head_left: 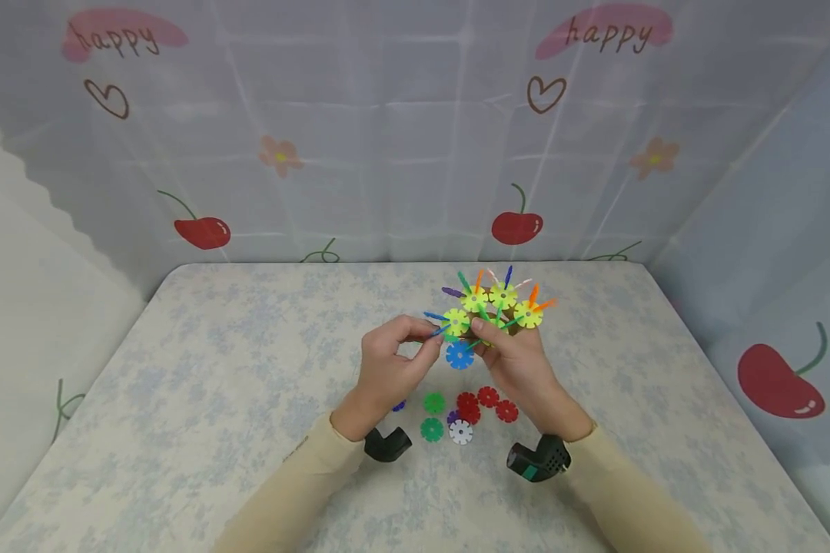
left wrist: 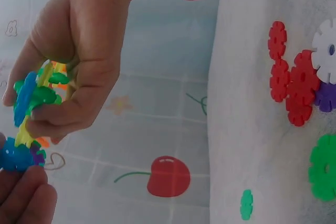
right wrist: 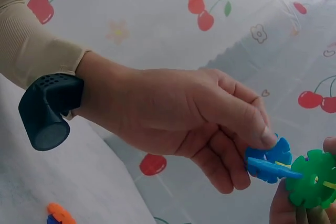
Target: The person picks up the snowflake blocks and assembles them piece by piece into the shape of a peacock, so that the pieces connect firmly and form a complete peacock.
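Note:
My left hand (head_left: 394, 369) pinches a blue notched disc (right wrist: 269, 163) at the left edge of a joined cluster of plastic snowflake discs. The right hand (head_left: 519, 365) grips this cluster from the other side, its thumb on top. Yellow discs (head_left: 528, 314) form a curve in it, with orange, green, purple and blue discs standing edge-on around them. Another blue disc (head_left: 459, 355) faces up below the cluster, between the hands. In the right wrist view, a green disc (right wrist: 313, 179) sits beside the pinched blue disc. My right fingers hide part of the cluster.
Loose discs lie on the patterned table (head_left: 214, 399) under the hands: several red (head_left: 507, 411), two green (head_left: 432, 429), a white one (head_left: 460, 432) overlapping a purple one, and a dark blue one (head_left: 398, 405). A printed curtain (head_left: 387, 115) stands behind. Both wrists carry black cameras (head_left: 539, 458).

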A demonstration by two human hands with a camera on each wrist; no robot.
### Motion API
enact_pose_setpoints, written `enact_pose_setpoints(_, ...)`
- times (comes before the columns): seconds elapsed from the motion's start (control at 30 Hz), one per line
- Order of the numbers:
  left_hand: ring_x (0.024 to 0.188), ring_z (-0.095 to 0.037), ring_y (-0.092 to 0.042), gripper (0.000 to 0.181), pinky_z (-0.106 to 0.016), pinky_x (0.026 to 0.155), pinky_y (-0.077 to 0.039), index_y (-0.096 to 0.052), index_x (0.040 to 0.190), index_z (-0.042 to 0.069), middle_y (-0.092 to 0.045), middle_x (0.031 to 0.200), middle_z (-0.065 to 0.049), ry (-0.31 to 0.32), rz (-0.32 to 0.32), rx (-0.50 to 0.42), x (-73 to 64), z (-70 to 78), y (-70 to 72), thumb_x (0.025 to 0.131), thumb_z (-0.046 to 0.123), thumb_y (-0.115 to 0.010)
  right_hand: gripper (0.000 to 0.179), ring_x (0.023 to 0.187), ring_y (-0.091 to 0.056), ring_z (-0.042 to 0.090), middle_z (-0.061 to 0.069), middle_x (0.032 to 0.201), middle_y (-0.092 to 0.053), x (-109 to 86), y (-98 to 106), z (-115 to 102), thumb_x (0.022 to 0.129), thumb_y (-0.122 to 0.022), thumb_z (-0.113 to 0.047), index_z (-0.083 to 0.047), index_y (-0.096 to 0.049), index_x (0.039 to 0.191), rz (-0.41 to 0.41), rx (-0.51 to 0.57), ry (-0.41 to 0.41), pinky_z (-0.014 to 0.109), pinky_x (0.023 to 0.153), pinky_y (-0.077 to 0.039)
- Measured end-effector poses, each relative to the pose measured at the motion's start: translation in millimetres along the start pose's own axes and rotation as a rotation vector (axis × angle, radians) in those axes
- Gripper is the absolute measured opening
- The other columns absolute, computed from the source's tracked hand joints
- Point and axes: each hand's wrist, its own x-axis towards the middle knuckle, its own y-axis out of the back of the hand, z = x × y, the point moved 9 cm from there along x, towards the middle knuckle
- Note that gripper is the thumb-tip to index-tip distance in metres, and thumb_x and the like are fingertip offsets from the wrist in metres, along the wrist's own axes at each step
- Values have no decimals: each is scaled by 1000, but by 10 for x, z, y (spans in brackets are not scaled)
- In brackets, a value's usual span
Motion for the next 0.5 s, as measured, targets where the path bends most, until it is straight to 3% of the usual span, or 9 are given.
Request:
enact_pose_setpoints(0.1, 69, -22, -71, 6, -27, 71, -63, -70, 87, 1, -74, 80, -13, 54, -19, -40, 48, -103, 70, 92, 3, -67, 21, 81, -70, 9, -4, 94, -72, 28, 16, -49, 101, -55, 2, -16, -56, 112, -12, 75, 34, 20, 76, -60)
enact_pose_setpoints(0.17, 66, -22, -68, 8, -27, 66, -61, -70, 88, 1, -72, 77, -13, 184, -57, -8, 71, -257, 128, 93, 4, -66, 20, 79, -70, 10, -3, 91, -71, 47, 27, -71, 101, -54, 4, -15, -55, 108, -19, 116, 40, 21, 75, -60)
enact_pose_setpoints(0.2, 65, -21, -66, 8, -27, 64, -59, -71, 90, 3, -72, 78, -12, 281, -100, 28, 67, -359, 143, 94, 6, -66, 20, 77, -69, 11, -3, 89, -71, 55, 36, -75, 100, -53, 4, -16, -54, 105, -16, 133, 33, 21, 75, -60)
enact_pose_setpoints(0.27, 65, -19, -62, 10, -26, 61, -54, -71, 98, 5, -71, 80, -9, 494, -261, 135, -3, -582, 117, 96, 14, -67, 20, 76, -67, 11, -3, 87, -69, 70, 73, -73, 100, -52, 4, -16, -55, 97, 12, 149, 9, 21, 75, -58)
enact_pose_setpoints(0.37, 69, -17, -58, 24, -28, 62, -50, -70, 110, 9, -69, 87, -5, 751, -648, 318, -269, -839, -12, 92, 25, -75, 26, 77, -62, 12, -5, 82, -65, 76, 137, -33, 100, -49, 3, -17, -59, 87, 81, 143, -63, 21, 76, -55)
enact_pose_setpoints(0.43, 73, -17, -58, 33, -29, 65, -50, -69, 114, 11, -68, 93, -4, 820, -868, 390, -460, -928, -106, 89, 29, -79, 30, 80, -60, 12, -4, 82, -64, 70, 176, 1, 100, -49, 2, -16, -64, 82, 128, 131, -113, 21, 77, -54)
enact_pose_setpoints(0.5, 75, -19, -57, 35, -30, 67, -49, -68, 114, 11, -68, 97, -4, 853, -978, 426, -593, -989, -178, 88, 29, -80, 30, 83, -58, 12, -5, 83, -62, 50, 203, 33, 101, -48, -1, -17, -65, 82, 163, 111, -158, 22, 79, -54)
